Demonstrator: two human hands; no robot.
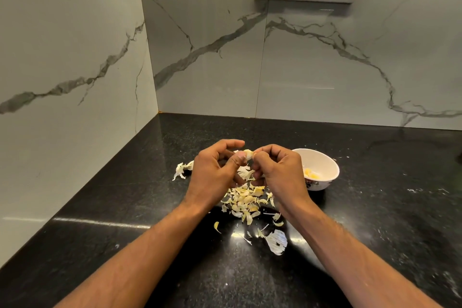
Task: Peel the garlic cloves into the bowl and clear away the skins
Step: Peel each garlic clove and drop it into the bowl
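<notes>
Held up between both hands, above the table (125,245) and clear of it: one garlic clove (248,153). Left hand (212,175) curled round it, thumb pressed against its near side to keep it steady; right hand (277,170) pinching at its other end, likely picking at the skin. Both hands close together, fingertips nearly meeting over the clove.

Worked directly above the heap of skins (246,201), probably so that torn scraps would drop onto one spot rather than scatter. Still strayed a little: one pale clump of skin (181,170) off to the left, a larger white papery piece (276,242) nearer the body, small flakes between.

Set just to the right of the right hand: white bowl (322,165), a few peeled cloves (311,174) lying in its bottom. Kept within short reach, judged so that a finished clove could be dropped in without shifting the arm far.

Boxed in by marble walls on the left and behind. Open dark surface left in front of the heap and to the right beyond the bowl, enough for sweeping the skins together.
</notes>
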